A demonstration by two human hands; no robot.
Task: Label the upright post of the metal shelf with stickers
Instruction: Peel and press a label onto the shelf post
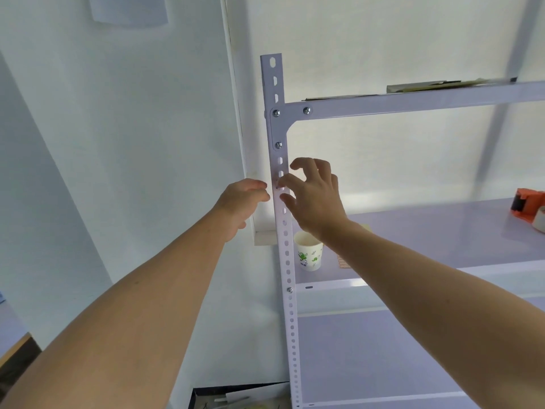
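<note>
The white perforated upright post of the metal shelf rises through the middle of the view. My left hand is at the post's left edge, just below the bolted corner bracket, its curled fingers gripping that edge. My right hand comes in from the right at the same height. Its thumb and index finger pinch a small pale sticker with a dark mark against the post's face, and its other fingers are spread. Most of the sticker is hidden by my fingertips.
A paper cup with green print stands on the middle shelf board right behind the post. An orange tape dispenser sits at the far right. Flat cardboard lies on the top shelf. A dark box sits below.
</note>
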